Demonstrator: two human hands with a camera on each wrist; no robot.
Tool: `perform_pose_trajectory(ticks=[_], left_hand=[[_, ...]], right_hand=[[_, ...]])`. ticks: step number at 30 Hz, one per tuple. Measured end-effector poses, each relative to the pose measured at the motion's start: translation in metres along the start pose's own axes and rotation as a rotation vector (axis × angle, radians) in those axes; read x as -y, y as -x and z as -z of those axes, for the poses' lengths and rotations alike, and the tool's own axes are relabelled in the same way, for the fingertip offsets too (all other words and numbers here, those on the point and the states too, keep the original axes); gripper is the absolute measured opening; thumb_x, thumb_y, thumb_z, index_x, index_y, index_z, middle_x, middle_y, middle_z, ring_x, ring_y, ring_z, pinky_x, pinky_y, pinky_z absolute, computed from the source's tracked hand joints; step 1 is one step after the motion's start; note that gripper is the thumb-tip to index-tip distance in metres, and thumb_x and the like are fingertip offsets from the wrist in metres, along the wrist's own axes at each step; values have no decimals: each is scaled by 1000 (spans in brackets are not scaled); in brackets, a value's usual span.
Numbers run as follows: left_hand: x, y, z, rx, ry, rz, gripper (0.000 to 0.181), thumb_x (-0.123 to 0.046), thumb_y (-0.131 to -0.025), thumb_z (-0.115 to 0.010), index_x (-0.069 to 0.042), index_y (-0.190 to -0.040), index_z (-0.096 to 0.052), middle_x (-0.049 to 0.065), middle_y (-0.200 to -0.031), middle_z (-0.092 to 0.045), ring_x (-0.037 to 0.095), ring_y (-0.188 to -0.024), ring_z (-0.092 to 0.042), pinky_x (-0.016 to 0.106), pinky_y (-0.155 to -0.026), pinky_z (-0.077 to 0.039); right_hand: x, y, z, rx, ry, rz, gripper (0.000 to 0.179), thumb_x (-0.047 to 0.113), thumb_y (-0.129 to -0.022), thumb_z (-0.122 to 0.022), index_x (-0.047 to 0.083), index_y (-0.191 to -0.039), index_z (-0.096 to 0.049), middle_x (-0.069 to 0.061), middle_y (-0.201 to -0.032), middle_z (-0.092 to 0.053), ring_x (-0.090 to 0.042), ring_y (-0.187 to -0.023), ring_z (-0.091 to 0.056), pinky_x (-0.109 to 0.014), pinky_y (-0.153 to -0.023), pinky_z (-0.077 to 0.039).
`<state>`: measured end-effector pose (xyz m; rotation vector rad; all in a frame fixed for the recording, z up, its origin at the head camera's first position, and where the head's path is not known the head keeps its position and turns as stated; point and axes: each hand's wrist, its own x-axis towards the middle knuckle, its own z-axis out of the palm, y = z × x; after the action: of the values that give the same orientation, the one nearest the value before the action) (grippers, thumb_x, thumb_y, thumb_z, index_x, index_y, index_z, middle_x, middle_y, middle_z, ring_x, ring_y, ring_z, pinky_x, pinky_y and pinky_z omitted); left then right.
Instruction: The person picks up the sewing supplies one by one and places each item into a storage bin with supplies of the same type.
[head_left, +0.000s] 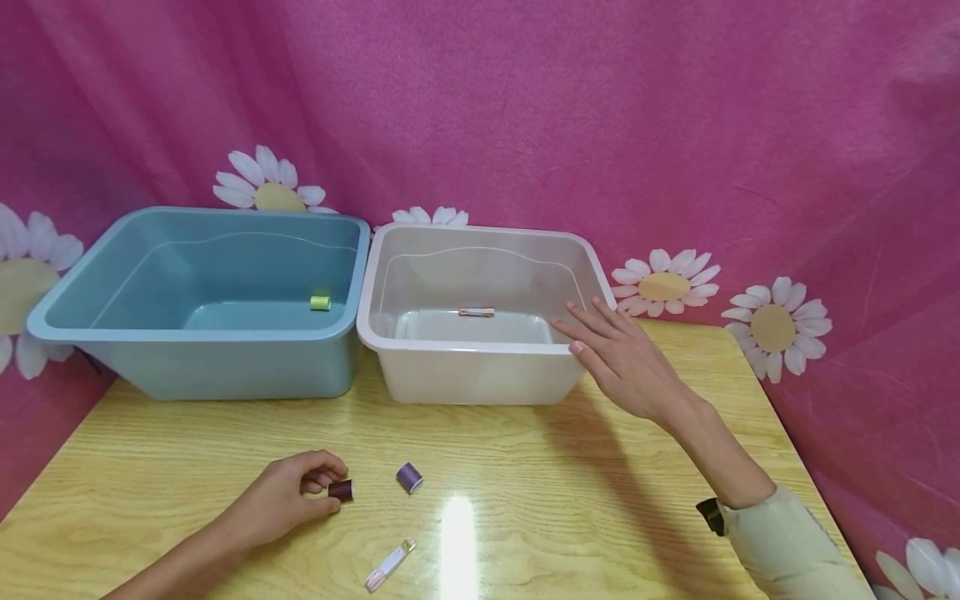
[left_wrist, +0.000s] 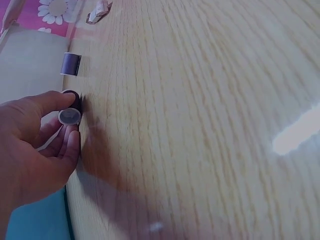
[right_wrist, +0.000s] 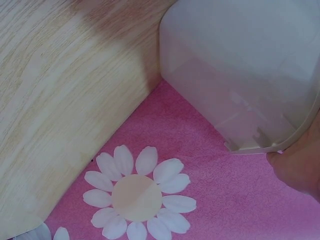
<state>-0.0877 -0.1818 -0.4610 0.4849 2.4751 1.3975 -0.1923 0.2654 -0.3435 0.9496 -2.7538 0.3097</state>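
My left hand (head_left: 288, 497) pinches a dark maroon spool of thread (head_left: 341, 490) between thumb and fingers, low over the table. The spool's pale end (left_wrist: 69, 116) faces the left wrist camera. Just to its right stands a purple thread spool (head_left: 409, 477) on the wood. Nearer the front lies a small pale bundle of thread with a white band (head_left: 390, 565). My right hand (head_left: 626, 358), fingers extended and spread, is at the right front corner of the white tub (head_left: 480, 375). Another banded thread bundle (head_left: 476, 312) lies inside that tub.
A blue tub (head_left: 247, 367) stands left of the white one, their rims close together, with a yellow-green spool (head_left: 320, 303) inside. Behind both hangs a pink cloth (head_left: 525, 125) with daisies. The wooden table (head_left: 510, 467) ends at a slanting right edge.
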Motion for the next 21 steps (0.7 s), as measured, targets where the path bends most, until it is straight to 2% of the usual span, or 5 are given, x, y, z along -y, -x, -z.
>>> perform_pose_trajectory(ticks=[11,21], left_hand=[[-1,2,2,11,-8,15,19,-9,-86,-78,-6,-103,-71,3,-102,-65,15,-91,-60,26,-77,-54],[-2,2,3,7,-4,20,20,-10,-87,-77,-5,-105,-71,4,-105,-65,16,-92,-60,26,-77,-54]], right_hand=[[0,-1,1,5,0,-3,44,31,-109,-38,17,-149,-50,-9,-157,-37,-40,-147,-21,-49,-119,-13],[0,0,0,-2,4,1,44,31,-109,-38,17,-148,-50,-11,-156,-38,-41,-146,-22,-50,-118,-15]])
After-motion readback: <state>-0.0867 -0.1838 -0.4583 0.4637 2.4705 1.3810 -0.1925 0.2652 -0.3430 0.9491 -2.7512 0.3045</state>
